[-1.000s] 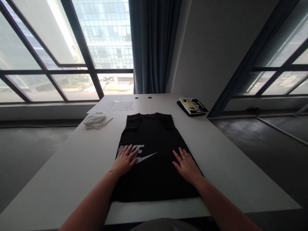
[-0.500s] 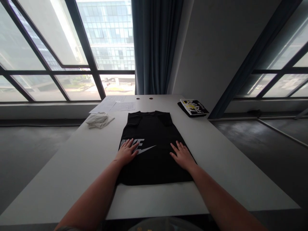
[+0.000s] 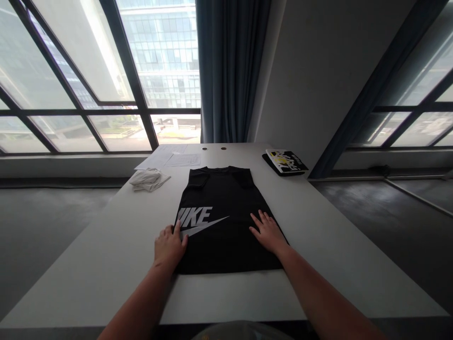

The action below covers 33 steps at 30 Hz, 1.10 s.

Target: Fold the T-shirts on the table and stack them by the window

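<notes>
A black T-shirt (image 3: 226,250) lies flat on the white table, its collar at the far end and its sleeves folded inward. White NIKE lettering and a swoosh run across its left part. My left hand (image 3: 169,244) is at the shirt's left edge, partly over the table, fingers apart and the index and thumb reaching onto the cloth. On the right part of the shirt my right hand (image 3: 268,231) rests palm down with its fingers spread. Neither hand grips anything.
On the white table (image 3: 106,264), a crumpled off-white cloth (image 3: 148,179) lies at the left beside some paper sheets (image 3: 184,159). A folded black garment with white and yellow print (image 3: 287,162) sits at the far right. Behind stand a blue curtain (image 3: 230,71) and windows.
My left hand has slid left and toward me, off the lettering to the shirt's edge, uncovering the print. My right hand stays in place on the shirt. The view has shifted slightly.
</notes>
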Each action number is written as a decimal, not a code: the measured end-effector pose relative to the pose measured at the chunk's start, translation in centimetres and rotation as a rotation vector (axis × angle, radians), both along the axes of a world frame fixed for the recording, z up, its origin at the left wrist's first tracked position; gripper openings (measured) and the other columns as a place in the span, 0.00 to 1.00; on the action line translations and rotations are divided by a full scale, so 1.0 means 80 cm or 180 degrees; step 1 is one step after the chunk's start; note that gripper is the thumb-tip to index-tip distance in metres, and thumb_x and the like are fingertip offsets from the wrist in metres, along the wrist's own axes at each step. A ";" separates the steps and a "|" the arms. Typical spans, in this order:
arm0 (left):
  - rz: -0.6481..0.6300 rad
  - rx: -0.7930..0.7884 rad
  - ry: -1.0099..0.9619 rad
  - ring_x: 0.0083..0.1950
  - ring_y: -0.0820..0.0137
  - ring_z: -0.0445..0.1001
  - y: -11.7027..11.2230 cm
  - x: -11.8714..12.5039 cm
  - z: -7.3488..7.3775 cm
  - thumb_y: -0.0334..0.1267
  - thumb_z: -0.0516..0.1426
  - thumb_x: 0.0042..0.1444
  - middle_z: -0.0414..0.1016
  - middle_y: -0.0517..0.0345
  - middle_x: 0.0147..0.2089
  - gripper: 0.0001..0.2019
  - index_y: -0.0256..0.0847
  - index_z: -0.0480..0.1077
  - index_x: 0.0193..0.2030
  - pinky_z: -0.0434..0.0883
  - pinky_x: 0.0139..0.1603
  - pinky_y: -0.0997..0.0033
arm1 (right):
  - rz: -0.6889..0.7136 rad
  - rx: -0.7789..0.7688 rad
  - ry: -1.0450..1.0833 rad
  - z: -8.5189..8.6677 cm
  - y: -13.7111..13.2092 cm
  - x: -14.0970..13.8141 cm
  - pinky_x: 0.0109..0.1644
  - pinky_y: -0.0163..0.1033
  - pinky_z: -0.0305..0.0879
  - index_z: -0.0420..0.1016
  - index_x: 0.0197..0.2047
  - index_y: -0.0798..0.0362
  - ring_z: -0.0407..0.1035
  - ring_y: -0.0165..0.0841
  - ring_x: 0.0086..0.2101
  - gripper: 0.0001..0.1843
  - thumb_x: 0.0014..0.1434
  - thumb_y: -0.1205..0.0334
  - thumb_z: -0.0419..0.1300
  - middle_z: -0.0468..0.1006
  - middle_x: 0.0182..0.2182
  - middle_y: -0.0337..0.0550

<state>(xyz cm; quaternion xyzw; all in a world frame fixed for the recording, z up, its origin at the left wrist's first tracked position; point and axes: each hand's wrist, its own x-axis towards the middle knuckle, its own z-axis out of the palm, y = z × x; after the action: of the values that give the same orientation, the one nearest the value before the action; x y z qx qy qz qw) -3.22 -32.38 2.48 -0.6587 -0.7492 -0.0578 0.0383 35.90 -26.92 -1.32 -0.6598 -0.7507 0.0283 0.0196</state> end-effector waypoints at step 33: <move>0.0094 -0.0278 -0.1534 0.48 0.57 0.82 0.121 -0.047 0.012 0.45 0.52 0.68 0.83 0.49 0.44 0.21 0.40 0.63 0.64 0.70 0.47 0.64 | 0.0059 0.0286 0.0058 0.004 -0.001 -0.005 0.74 0.59 0.46 0.62 0.75 0.49 0.43 0.53 0.74 0.35 0.70 0.46 0.50 0.50 0.77 0.50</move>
<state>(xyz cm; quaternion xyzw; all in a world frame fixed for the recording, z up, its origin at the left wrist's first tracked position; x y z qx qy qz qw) -6.94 -22.67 3.42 -0.6159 -0.7480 -0.1803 -0.1691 35.51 -27.02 -0.97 -0.6510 -0.7570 0.0008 0.0557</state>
